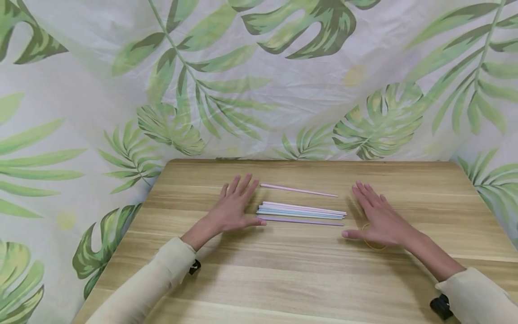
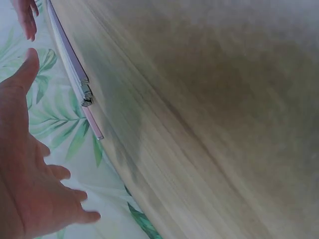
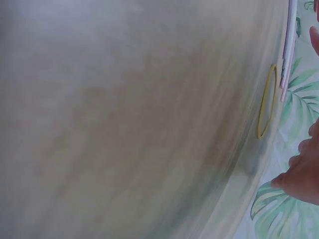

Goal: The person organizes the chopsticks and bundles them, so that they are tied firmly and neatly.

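Note:
Several long, thin pastel strips (image 1: 301, 210) in pink, white, blue and purple lie side by side on the table. Their ends (image 2: 85, 94) look layered in the left wrist view. One pink strip (image 1: 299, 190) lies apart, behind the bunch. My left hand (image 1: 234, 204) hovers at the strips' left ends, fingers spread and thumb out, holding nothing. Off their right ends my right hand (image 1: 382, 218) has its fingers extended and is likewise free of any object. A thin yellow rubber band (image 3: 267, 102) lies on the table, partly hidden by the right hand in the head view.
The wooden table (image 1: 275, 279) has its far edge against a hanging cloth (image 1: 283, 108) printed with green leaves. Dark straps (image 1: 442, 307) show at the cuffs of both cream sleeves (image 1: 481, 292).

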Demonstrator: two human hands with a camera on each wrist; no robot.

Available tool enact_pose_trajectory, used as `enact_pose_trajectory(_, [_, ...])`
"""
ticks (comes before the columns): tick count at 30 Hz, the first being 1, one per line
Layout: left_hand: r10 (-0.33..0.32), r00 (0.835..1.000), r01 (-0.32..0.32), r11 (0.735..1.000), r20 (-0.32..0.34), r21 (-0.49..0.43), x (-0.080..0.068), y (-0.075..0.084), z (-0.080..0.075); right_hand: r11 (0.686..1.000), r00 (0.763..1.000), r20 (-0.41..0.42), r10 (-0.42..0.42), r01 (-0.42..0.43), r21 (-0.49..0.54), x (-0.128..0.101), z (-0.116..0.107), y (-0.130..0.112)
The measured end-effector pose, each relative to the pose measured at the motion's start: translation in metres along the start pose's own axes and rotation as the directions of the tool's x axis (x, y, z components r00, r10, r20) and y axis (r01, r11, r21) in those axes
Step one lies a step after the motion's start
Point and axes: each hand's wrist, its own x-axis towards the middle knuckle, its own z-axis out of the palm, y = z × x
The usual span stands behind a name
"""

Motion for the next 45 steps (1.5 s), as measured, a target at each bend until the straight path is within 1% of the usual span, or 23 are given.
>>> enact_pose_trajectory(3, [0.065, 0.998, -0.065, 0.997, 0.012, -0.033, 0.007, -0.002, 0.002, 1.000, 1.000, 0.010, -0.024, 0.024, 0.012, 0.006, 0.002, 0.002])
enact_pose_trajectory(7, [0.143, 0.990, -0.141, 0.988, 0.018, -0.067, 0.016, -0.005, 0.003, 0.998, 0.998, 0.023, -0.051, 0.051, 0.030, 0.016, 0.004, 0.003])
enact_pose_trajectory(13, [0.202, 0.979, -0.197, 0.972, 0.025, -0.130, 0.030, -0.007, 0.004, 0.995, 0.995, 0.044, -0.089, 0.087, 0.049, 0.030, 0.008, 0.003])
enact_pose_trajectory(16, [0.219, 0.975, -0.212, 0.966, 0.031, -0.151, 0.038, -0.007, 0.006, 0.992, 0.992, 0.055, -0.112, 0.108, 0.067, 0.036, 0.010, 0.002])
enact_pose_trajectory(23, [0.238, 0.970, -0.223, 0.954, 0.053, -0.198, 0.051, -0.007, 0.009, 0.986, 0.988, 0.054, -0.144, 0.139, 0.097, 0.049, 0.014, -0.001])
enact_pose_trajectory(29, [0.233, 0.968, -0.202, 0.944, 0.093, -0.260, 0.057, -0.006, 0.011, 0.983, 0.990, 0.041, -0.135, 0.129, 0.128, 0.058, 0.017, -0.001])
enact_pose_trajectory(34, [0.204, 0.968, -0.158, 0.948, 0.147, -0.278, 0.057, -0.003, 0.014, 0.982, 0.990, 0.028, -0.138, 0.133, 0.135, 0.061, 0.018, 0.000])
enact_pose_trajectory(38, [0.180, 0.966, -0.124, 0.952, 0.185, -0.280, 0.055, -0.002, 0.015, 0.978, 0.988, 0.035, -0.151, 0.144, 0.148, 0.060, 0.019, -0.001])
enact_pose_trajectory(41, [0.180, 0.966, -0.125, 0.953, 0.187, -0.275, 0.054, -0.001, 0.014, 0.976, 0.987, 0.041, -0.155, 0.147, 0.160, 0.059, 0.019, -0.003])
enact_pose_trajectory(45, [0.193, 0.967, -0.143, 0.951, 0.168, -0.273, 0.055, -0.001, 0.013, 0.975, 0.986, 0.039, -0.163, 0.155, 0.160, 0.059, 0.018, -0.005])
